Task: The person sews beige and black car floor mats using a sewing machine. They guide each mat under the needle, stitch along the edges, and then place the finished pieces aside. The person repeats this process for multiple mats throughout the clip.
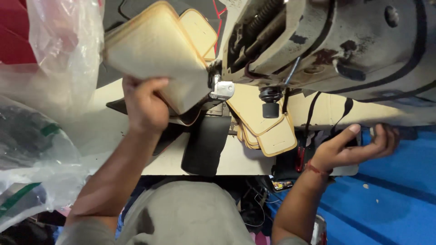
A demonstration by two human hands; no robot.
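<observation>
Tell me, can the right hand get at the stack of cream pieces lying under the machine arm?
Probably yes: the right hand is open, palm up and holds nothing, and the stack of cream pieces lies just beside it, nothing lying between them.

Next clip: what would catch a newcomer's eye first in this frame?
Probably the left hand, left of centre, gripping a cream panel with tan stitched edges and pushing it against the presser foot of a worn, grimy sewing machine that fills the upper right. More cream pieces lie stacked beneath the machine head. The right hand is at the lower right, palm up with fingers curled, by the table edge over a blue surface.
</observation>
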